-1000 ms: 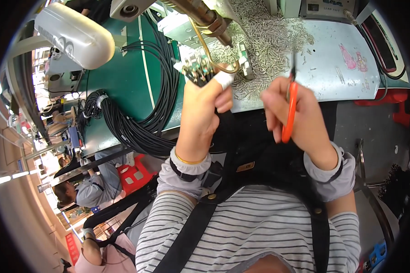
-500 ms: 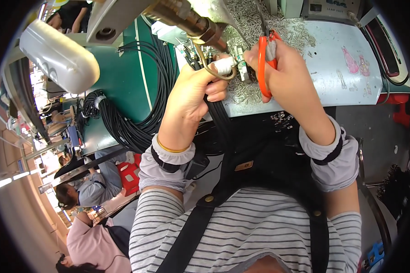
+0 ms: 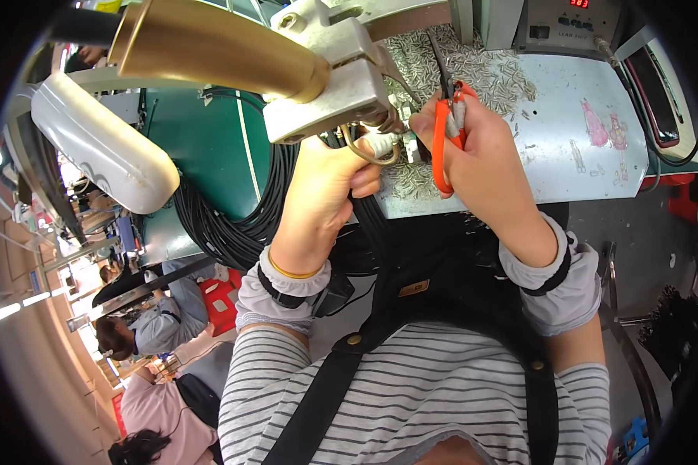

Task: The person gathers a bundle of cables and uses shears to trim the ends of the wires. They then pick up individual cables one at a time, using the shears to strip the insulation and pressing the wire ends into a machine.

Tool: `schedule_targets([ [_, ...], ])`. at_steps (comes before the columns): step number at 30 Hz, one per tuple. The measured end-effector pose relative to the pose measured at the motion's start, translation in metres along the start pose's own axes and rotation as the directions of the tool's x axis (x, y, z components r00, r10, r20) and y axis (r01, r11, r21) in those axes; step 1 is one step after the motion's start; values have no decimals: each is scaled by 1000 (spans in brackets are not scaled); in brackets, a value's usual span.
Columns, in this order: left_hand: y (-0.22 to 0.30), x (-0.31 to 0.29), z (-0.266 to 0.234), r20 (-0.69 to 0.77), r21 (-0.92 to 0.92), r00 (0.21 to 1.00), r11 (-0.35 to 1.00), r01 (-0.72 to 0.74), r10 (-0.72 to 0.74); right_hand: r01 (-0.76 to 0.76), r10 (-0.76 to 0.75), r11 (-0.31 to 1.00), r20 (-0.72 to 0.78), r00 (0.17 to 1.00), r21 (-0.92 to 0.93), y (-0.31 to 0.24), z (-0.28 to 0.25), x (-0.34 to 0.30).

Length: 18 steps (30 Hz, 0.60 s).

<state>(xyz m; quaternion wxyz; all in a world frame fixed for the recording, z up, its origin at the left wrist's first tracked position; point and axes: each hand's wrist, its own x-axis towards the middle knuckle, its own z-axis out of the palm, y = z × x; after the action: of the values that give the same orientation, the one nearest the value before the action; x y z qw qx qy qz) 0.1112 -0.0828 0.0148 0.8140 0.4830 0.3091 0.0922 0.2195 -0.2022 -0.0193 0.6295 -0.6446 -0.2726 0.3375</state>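
Observation:
My left hand (image 3: 322, 182) is closed around black cables (image 3: 372, 213), which hang down from it over the table's front edge. White wrapping (image 3: 378, 145) shows at its fingertips, beside a curved metal tube (image 3: 351, 151). My right hand (image 3: 485, 151) is closed on an orange-handled hand tool (image 3: 440, 147) with long dark jaws pointing away from me; whether it is pliers or snips I cannot tell. Between both hands sits a small metal fixture (image 3: 412, 147), partly covered by my fingers. The soldering head (image 3: 329, 112), with a thick brass-coloured barrel, hangs over the left hand and hides its upper fingers.
Many small metal pins (image 3: 492, 74) lie scattered over the white work surface (image 3: 566, 155). A control box (image 3: 570, 23) with a red display stands at the back right. Coiled black cables (image 3: 217, 225) lie on the green mat (image 3: 217, 147). A white lamp-like housing (image 3: 105, 147) is at left; co-workers sit beyond.
The soldering head now appears lower and larger, covering more of the left hand. Both hands sit slightly lower in view, still holding the cables and the orange-handled tool.

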Motion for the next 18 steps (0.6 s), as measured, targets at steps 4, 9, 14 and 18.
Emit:
schedule_targets([
  [4,2,0,5,-10,23,1000,1000,-12,13,14,-14,1000,6,1000,-18,1,-2,1],
  [9,2,0,5,-26,45,999,999,19,-18,-32,32,999,-5,999,-39,-4,-2,-1],
  [14,2,-5,7,4,25,1000,999,21,-22,25,-25,1000,0,1000,-12,-2,-4,-3],
  [18,-4,-22,6,65,-265,992,956,126,-113,-45,39,990,49,998,132,-15,-10,-20],
])
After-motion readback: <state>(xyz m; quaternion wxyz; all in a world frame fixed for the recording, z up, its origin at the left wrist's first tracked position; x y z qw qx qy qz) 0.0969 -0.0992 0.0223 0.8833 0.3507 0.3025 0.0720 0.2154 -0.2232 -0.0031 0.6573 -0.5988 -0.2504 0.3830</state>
